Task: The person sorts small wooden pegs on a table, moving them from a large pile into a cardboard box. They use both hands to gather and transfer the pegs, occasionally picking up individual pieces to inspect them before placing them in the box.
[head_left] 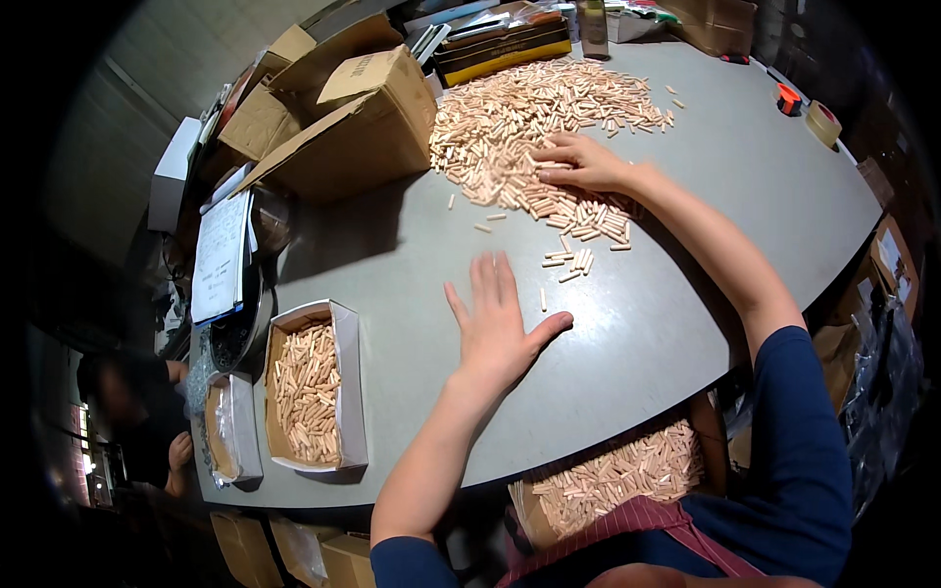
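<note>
A large heap of short wooden dowel pins point(549, 98) spreads over the grey table point(392, 265). My right hand point(583, 164) reaches onto the heap's near edge, fingers extended over the pins. Whether any pin sits under its fingertips cannot be made out. Closer to me, my left hand point(495, 323) is spread above the tabletop with nothing in it; its fingertips are slightly blurred. One loose pin point(543, 299) lies between its thumb and index finger. A few more stray pins point(578, 263) rest between the two hands.
A white carton of pins point(309, 392) stands at left beside a smaller box point(232, 428). Below the table's front edge, another box holds pins point(622, 475). An open cardboard box point(343, 137) stands left of the heap. Tape rolls point(822, 123) lie far right. Another person point(137, 412) is at far left.
</note>
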`<state>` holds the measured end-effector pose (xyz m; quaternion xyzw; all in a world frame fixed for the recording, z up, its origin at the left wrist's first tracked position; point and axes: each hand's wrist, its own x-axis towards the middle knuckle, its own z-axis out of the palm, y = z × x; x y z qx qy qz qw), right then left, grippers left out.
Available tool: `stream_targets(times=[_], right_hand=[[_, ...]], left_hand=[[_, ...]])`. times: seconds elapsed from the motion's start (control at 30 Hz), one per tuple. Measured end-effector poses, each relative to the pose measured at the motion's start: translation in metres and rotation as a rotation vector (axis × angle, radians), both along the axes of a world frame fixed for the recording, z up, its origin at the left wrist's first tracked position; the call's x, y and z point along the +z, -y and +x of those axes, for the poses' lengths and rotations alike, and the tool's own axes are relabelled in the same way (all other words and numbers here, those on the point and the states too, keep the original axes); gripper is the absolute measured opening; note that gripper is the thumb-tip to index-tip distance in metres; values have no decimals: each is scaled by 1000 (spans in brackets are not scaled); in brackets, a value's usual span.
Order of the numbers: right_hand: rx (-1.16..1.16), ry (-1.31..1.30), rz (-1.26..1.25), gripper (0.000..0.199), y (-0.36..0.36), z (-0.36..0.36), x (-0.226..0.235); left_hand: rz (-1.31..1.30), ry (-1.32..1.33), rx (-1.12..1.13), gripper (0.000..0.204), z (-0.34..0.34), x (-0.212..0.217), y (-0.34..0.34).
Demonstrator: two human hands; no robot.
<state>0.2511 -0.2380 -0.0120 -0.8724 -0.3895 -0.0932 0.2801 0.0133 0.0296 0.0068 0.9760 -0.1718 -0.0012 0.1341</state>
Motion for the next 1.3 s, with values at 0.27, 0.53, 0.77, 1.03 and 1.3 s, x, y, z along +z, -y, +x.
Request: stream_targets(times=[0.27, 0.53, 0.77, 1.03, 1.3], right_hand=[[99, 100, -39, 56, -29, -80, 6], [-24, 148, -267, 56, -51, -174, 13], [-59, 113, -394, 63, -41, -225, 6], [-206, 51, -451, 73, -30, -230, 14], [-261, 46, -488, 82, -29, -215, 13]], left_hand=[[-59, 68, -45, 121, -1, -4, 1], [-58, 59, -71, 121, -13, -3, 11], [-34, 88, -103, 124, -29, 0, 19], [77, 87, -76, 122, -26, -7, 17], [100, -3, 32, 125, -25, 3, 9]])
